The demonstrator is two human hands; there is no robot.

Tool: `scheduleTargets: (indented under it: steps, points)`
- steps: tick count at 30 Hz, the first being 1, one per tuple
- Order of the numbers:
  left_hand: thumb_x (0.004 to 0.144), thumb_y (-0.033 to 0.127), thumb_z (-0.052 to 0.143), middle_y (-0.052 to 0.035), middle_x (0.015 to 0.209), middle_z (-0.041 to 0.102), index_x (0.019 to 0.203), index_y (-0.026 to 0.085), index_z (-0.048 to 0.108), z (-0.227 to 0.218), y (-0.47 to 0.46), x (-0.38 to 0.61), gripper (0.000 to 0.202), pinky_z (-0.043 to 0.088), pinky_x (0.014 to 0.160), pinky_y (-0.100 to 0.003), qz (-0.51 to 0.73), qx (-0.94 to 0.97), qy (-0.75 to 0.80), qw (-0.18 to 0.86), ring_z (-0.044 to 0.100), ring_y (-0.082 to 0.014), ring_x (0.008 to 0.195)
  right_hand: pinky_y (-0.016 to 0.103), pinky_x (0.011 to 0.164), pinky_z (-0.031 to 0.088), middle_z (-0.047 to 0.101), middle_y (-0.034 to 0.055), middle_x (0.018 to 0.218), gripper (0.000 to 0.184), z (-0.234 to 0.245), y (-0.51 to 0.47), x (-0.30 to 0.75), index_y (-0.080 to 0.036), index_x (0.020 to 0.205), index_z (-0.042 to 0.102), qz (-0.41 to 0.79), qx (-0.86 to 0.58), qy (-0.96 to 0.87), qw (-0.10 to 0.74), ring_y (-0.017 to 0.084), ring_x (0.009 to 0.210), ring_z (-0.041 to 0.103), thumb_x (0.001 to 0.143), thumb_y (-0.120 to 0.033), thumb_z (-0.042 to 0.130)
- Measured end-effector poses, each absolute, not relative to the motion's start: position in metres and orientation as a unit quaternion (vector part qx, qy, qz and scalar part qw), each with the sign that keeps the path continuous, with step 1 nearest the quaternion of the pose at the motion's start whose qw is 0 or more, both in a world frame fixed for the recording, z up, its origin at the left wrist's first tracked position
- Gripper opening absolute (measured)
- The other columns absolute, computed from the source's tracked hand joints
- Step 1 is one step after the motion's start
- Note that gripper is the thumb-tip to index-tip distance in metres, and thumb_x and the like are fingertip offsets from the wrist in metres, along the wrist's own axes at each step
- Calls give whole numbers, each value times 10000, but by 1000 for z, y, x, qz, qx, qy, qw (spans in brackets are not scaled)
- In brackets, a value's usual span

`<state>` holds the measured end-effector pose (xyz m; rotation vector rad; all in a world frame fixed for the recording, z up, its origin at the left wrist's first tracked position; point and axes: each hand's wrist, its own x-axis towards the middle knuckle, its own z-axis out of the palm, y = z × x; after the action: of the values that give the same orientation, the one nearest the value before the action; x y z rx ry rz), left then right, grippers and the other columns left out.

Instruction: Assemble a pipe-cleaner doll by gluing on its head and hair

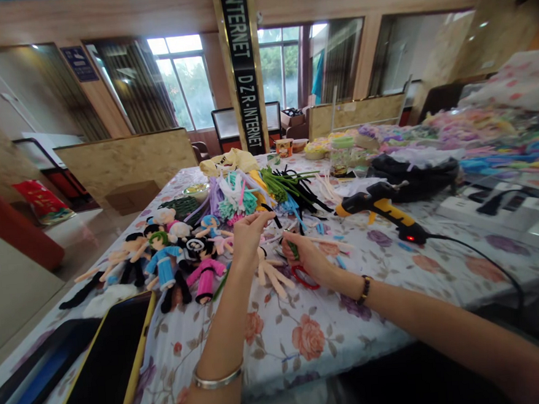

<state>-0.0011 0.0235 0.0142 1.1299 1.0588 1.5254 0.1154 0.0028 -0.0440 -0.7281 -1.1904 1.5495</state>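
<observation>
My left hand (pixel 250 235) is closed in a pinch above the middle of the table. At its fingertips shows a short black pipe cleaner (pixel 278 222). To its right, my right hand (pixel 307 259) is wrapped round a pair of scissors, whose red handle loop (pixel 305 279) hangs below the fingers. A bit of green (pixel 294 250) shows by the thumb; what it belongs to is unclear. Beneath and between the hands lies a pale, bare doll body (pixel 272 274) with spread limbs. Several finished pipe-cleaner dolls (pixel 163 258) lie left of my left hand.
Bundles of coloured pipe cleaners (pixel 236 195) lie behind the hands. A yellow-black glue gun (pixel 383 209), its red light on, rests to the right with a trailing cord. A phone in a yellow case (pixel 103 367) lies front left. A black bag (pixel 415 176) sits farther back on the flowered cloth (pixel 307 338).
</observation>
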Motion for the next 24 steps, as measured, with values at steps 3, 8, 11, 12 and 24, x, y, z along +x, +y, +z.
scheduleTargets:
  steps: [3,8,11,12,24]
  points:
    - [508,290,710,48,483,433,483,152,608,14,22,0,174,236,524,-236,615,470,433,462,321,-58,503,231,436,131,311,-53,522,377,-45,3,116,-187,555,363,654,-295,-485,499,73,467,217,742,-483,503]
    - [529,295,705,56,482,404,472,150,571,12,22,0,206,222,529,-240,608,489,430,454,310,-55,505,229,427,132,314,-49,522,288,-46,2,117,-186,543,366,637,-311,-499,499,75,465,231,718,-387,477]
    - [540,283,700,61,481,388,471,155,558,11,22,0,204,224,535,-243,610,500,413,455,300,-56,506,227,430,129,311,-50,523,245,-45,1,116,-184,538,371,624,-328,-508,495,72,465,233,700,-334,476]
    - [547,280,697,63,477,378,464,156,548,11,22,1,210,225,537,-244,609,505,408,455,296,-58,507,226,430,130,312,-50,526,249,-45,0,116,-184,542,373,626,-328,-506,495,72,465,234,703,-341,479]
    - [537,284,698,62,468,374,457,162,565,12,22,1,197,232,540,-250,604,516,418,441,289,-65,508,224,422,126,298,-61,524,226,-39,-2,117,-184,552,367,644,-328,-484,493,64,453,198,682,-335,475]
